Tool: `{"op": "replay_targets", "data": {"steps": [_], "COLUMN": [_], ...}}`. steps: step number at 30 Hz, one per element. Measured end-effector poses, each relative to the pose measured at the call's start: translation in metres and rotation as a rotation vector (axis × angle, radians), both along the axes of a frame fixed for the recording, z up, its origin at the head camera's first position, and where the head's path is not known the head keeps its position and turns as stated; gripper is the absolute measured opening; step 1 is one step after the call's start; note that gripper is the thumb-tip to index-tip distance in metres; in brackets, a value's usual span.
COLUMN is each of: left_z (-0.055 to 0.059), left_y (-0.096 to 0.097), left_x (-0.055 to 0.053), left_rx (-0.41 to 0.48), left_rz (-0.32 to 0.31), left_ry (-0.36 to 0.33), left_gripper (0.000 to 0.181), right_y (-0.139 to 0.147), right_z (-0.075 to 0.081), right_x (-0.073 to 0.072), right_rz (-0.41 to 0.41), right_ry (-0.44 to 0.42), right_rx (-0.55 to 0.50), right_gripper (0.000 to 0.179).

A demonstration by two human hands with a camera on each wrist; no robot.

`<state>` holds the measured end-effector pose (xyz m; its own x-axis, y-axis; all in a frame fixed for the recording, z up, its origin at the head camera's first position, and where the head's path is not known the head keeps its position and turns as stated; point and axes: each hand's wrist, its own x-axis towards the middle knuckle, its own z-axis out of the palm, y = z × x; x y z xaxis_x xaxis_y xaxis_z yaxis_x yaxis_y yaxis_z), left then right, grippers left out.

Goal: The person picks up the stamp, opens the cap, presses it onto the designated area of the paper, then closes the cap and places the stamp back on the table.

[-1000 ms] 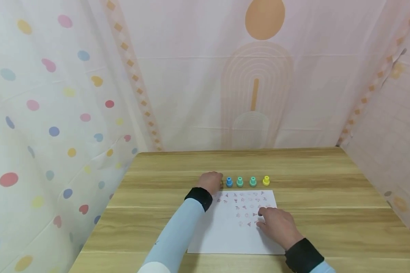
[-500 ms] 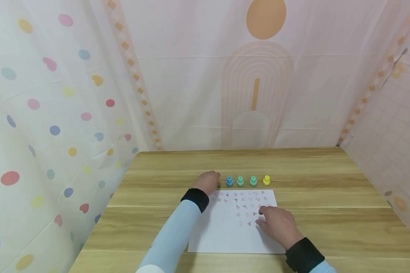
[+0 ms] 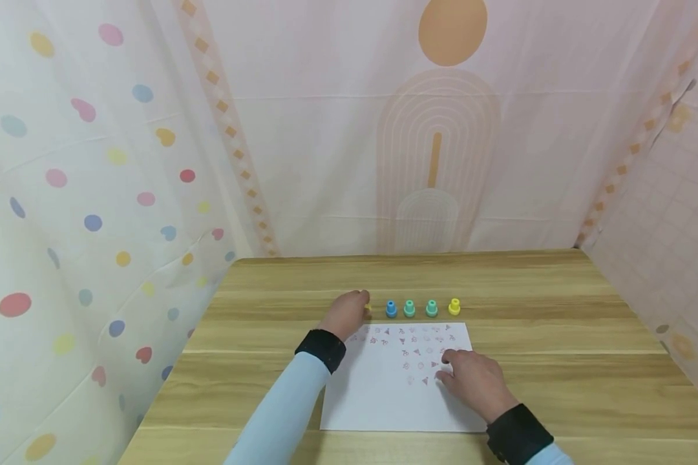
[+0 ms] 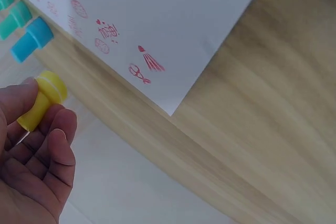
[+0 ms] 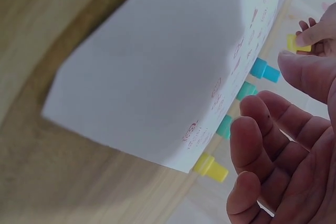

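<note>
Seemingly the stamping is half-finished, red prints (image 3: 417, 352) covering the far part of the paper (image 3: 378, 410), its near edge bare, the left hand (image 3: 344, 314) pinching a yellow stamp (image 4: 51, 86) beside 4 more stamps (image 3: 410, 309), the right hand's (image 3: 475, 385) fingers loosely curved, empty.

Yellow two-tiered stamp (image 4: 45, 98), pinched between left fingers (image 4: 63, 123), near blue stamp (image 4: 32, 39)
</note>
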<state>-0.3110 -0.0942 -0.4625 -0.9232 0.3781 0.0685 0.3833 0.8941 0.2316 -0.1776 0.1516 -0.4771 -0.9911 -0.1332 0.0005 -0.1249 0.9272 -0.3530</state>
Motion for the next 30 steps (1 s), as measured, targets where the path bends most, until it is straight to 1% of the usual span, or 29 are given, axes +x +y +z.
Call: {"op": "replay_targets", "data": {"steps": [3,7,9,16,19,26,30], "left_z": [0.002,0.003,0.003,0.003,0.002,0.003,0.003], "left_y": [-0.001,-0.001,0.000,0.007,0.011,0.020,0.025], "left_x": [0.004,0.011,0.014,0.029,0.035,0.047,0.052], "left_rx": [0.003,0.015,0.034,0.101,0.141,0.239,0.283], "left_rz": [0.004,0.029,0.040,0.046,0.050,0.050,0.030], "left_ry": [0.008,0.013,0.015,0.025,0.013,-0.051,-0.078], "left_gripper": [0.023,0.024,0.025,0.025,0.024,0.027,0.027], "right_y": [0.000,0.000,-0.001,-0.001,-0.001,-0.001,-0.001], "right_z": [-0.001,-0.001,0.000,0.001,0.000,-0.001,-0.001], "right_x": [-0.001,-0.001,-0.001,-0.002,-0.001,-0.003,-0.004], "right_rz": [-0.002,-0.001,0.001,-0.001,-0.004,-0.016,-0.033], "right_ry": [-0.003,0.001,0.004,0.010,0.025,0.047,0.039], "right_rx": [0.000,-0.003,-0.009,-0.022,-0.031,-0.064,-0.094], "right_gripper": [0.024,0.023,0.023,0.021,0.021,0.022,0.024]}}
